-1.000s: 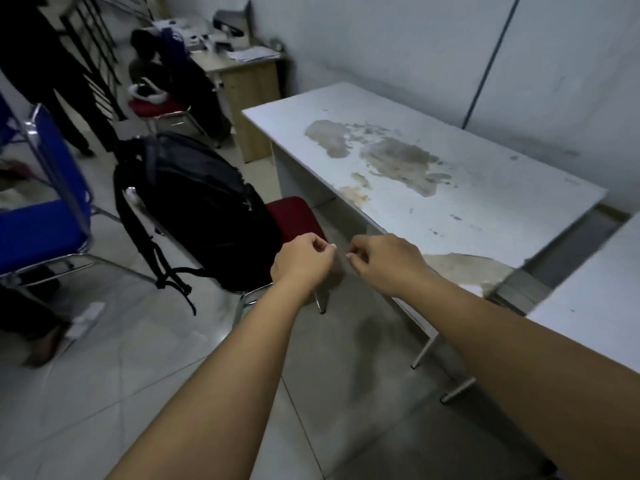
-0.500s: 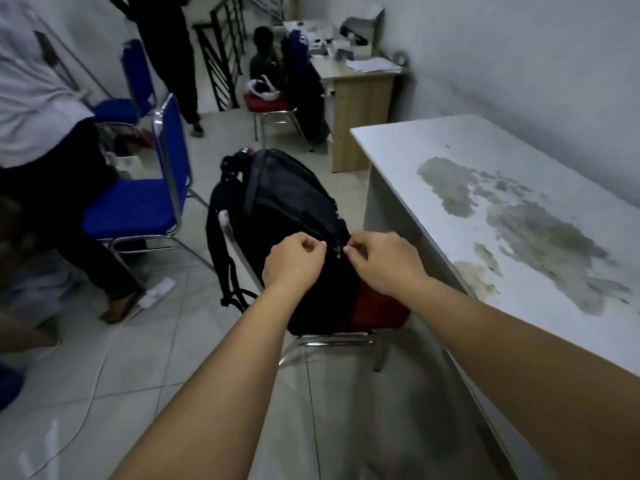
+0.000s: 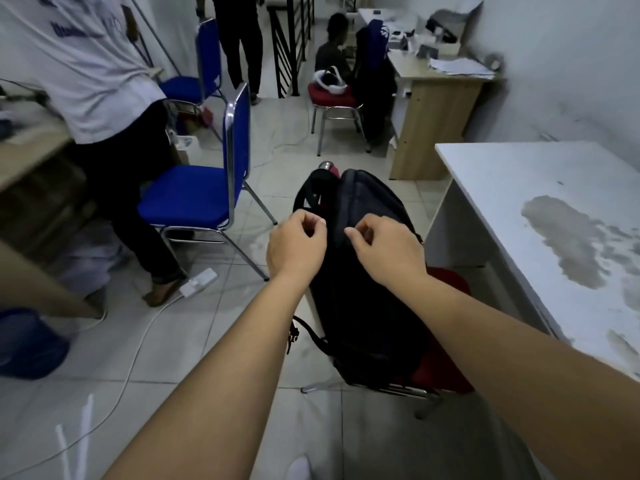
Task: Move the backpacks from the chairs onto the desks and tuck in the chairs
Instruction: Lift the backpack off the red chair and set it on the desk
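Over backpack (image 3: 363, 271), curled hands now closer

A black backpack (image 3: 363, 271) stands upright on a red chair (image 3: 446, 341) at centre, just left of the stained white table (image 3: 554, 216) at 3 o'clock. Both hands, left (image 3: 294, 247) and right (image 3: 384, 251), hover over its top with fingers curled, holding nothing. A blue chair (image 3: 197, 199) sits at 10 o'clock.
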